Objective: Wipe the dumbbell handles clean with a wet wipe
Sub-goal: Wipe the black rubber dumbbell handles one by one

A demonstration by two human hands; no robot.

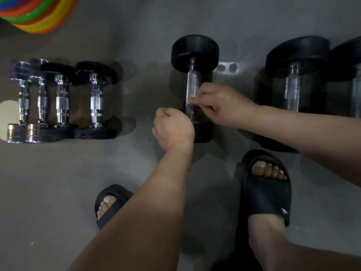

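A: Task thing, where?
B: Dumbbell (195,49) lies mid floor (117,173). Its handle (192,83) runs far to near, with one black weight at each end.
A: Wipe?
B: Wet wipe (192,97) shows as a small white bit on the near half of the handle. The right hand (220,106) pinches it between thumb and fingertips, against the metal.
A: Left hand?
B: Left hand (173,130) is curled like a fist, just beside the handle's near end, up against the near weight. Can't tell if it grips anything; the fingers are turned away.
A: Neighbours?
B: Left part of the floor: four small chrome dumbbells (58,100) in a tight row, lying the same way. Right part: two big black dumbbells (298,53) side by side, the outer one cut off by the frame. Far left: a stack of coloured discs (35,12), partly out of view.
A: Room to move?
B: There's a wide bare strip of floor between the chrome row and the middle dumbbell. The gap to the big ones is narrower, and the right forearm reaches over the near end of the closer one. A small metal plate (227,67) with two holes sits just beside the far weight.
A: Near side?
B: Two feet in black slippers (265,196). The right one is near the dumbbell's near weight, the left one farther back and to the left. Bare grey floor beyond that.
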